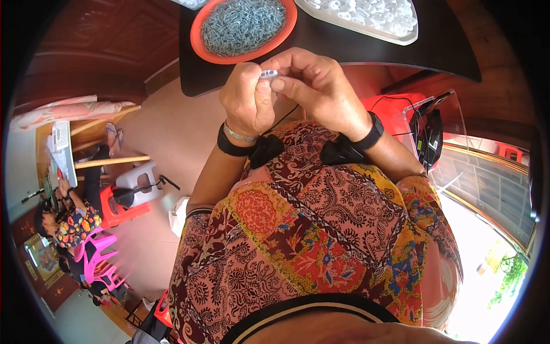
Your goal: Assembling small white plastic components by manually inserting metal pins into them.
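Small white ring-shaped part (pixel 268 73) pinched between both hands' fingers (pixel 259 89).

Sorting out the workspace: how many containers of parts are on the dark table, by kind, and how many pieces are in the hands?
Orange round tray of small metal parts: 1
White tray of white pieces: 1
Small white piece pinched by left hand and right hand: 1
Total: 3

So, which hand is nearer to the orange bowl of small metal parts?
Left. The left hand is just below the orange bowl; the right hand is lower right of it.
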{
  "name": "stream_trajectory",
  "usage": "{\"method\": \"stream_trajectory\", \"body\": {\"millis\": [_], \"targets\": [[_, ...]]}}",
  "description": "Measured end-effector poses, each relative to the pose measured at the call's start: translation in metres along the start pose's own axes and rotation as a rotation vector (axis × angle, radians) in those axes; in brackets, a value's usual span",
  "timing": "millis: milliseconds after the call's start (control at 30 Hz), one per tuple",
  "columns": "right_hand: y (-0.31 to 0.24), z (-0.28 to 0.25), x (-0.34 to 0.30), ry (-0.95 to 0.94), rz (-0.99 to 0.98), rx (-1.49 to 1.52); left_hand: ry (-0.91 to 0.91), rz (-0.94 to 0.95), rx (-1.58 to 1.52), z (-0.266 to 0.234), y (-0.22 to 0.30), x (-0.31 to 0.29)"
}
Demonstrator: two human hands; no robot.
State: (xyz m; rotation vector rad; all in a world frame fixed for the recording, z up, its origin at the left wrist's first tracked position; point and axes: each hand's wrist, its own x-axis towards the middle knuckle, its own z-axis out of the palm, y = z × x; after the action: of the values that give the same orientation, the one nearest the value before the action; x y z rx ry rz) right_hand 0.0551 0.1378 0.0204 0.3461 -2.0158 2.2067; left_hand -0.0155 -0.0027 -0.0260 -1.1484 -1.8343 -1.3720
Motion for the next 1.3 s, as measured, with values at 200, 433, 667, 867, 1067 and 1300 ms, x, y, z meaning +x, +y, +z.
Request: {"method": "stream_trajectory", "body": {"millis": [200, 433, 667, 867, 1067, 1300], "targets": [[0.008, -0.001, -0.001, -0.005, 0.152, 0.169, -0.022, -0.088, -0.038, 0.0, 0.001, -0.012], [-0.005, -0.003, 0.002, -0.001, -0.001, 0.244, -0.05, -0.036, -0.126, -0.004, 0.005, 0.001], [0.001, -0.005, 0.002, 0.016, -0.006, 0.234, -0.049, -0.007, -0.142, -0.001, 0.005, 0.004], [-0.002, -0.011, 0.0, 0.002, 0.038, 0.273, -0.06, -0.026, -0.094, 0.0, 0.009, 0.006], [-0.006, -0.014, -0.002, -0.015, 0.111, 0.307, -0.095, -0.003, -0.063, -0.001, 0.003, 0.003], [0.002, -0.013, -0.002, -0.001, 0.047, 0.286, -0.073, 0.016, -0.049, 0.001, 0.004, 0.006]]}}
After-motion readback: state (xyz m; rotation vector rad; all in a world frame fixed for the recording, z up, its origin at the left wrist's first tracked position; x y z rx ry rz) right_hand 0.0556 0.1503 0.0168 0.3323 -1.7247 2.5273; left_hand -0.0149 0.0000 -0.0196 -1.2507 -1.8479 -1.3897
